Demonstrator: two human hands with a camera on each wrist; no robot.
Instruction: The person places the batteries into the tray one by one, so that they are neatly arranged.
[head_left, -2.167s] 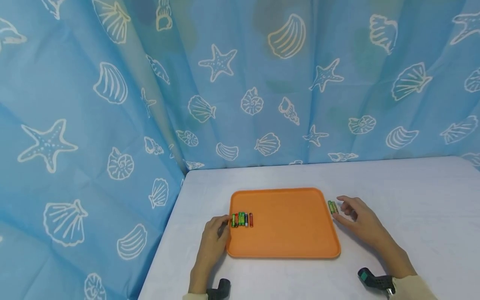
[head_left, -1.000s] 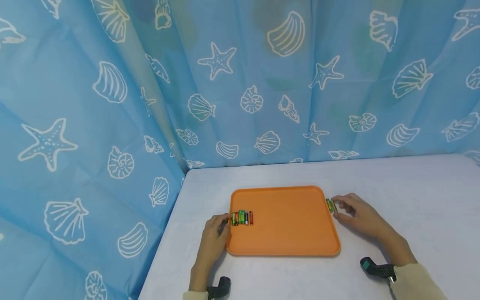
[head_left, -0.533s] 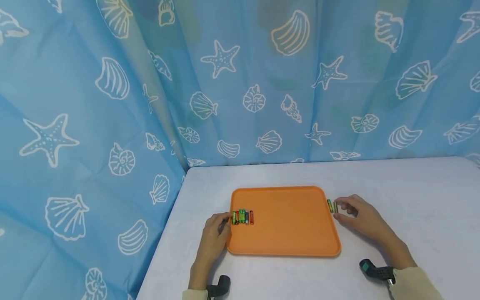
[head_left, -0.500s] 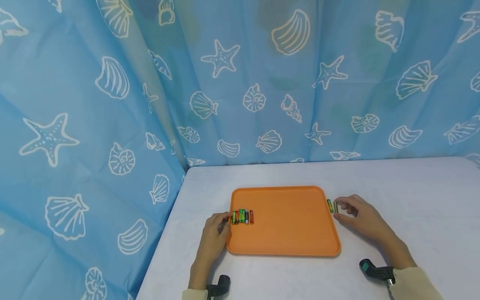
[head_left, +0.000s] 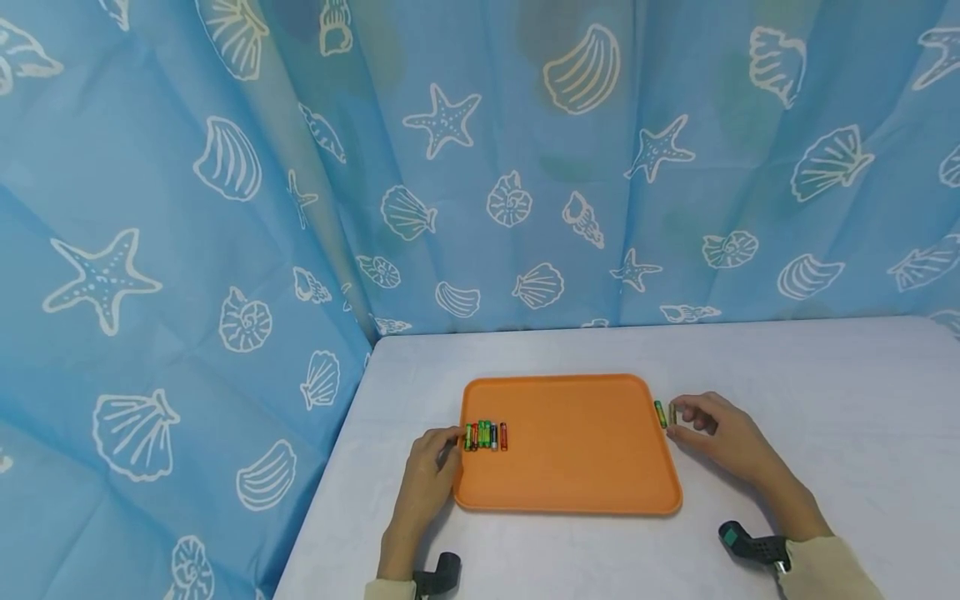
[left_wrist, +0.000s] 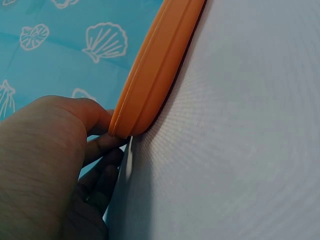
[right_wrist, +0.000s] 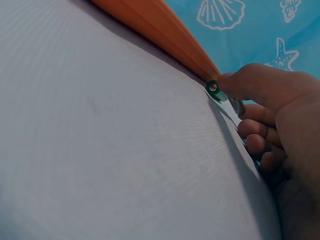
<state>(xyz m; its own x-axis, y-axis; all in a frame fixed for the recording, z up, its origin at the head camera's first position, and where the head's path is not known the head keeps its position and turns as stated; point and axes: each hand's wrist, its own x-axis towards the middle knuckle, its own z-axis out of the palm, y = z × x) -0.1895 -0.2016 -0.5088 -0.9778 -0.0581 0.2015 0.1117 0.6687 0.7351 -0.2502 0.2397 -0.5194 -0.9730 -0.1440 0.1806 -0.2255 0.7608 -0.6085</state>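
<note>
An orange tray (head_left: 570, 450) lies on the table, with a row of several green, red and dark batteries (head_left: 484, 435) near its left edge. My left hand (head_left: 429, 471) grips the tray's left rim between thumb and fingers. Off the tray's right side, my right hand (head_left: 723, 433) pinches a small battery (head_left: 672, 414) between thumb and index finger. A green battery (head_left: 661, 414) lies between that one and the tray's right rim. In the right wrist view, the end of the green battery (right_wrist: 213, 87) shows by the tray, and the thumb partly hides the pinched battery (right_wrist: 237, 106).
White cloth covers the table (head_left: 570, 558). A blue curtain (head_left: 510, 167) with shells and starfish hangs behind the table and along its left side. Black wrist devices sit on both wrists.
My right hand has closed on the outer of the two batteries beside the tray and moved it slightly right, so a gap now separates them. My left hand keeps its place on the rim.
</note>
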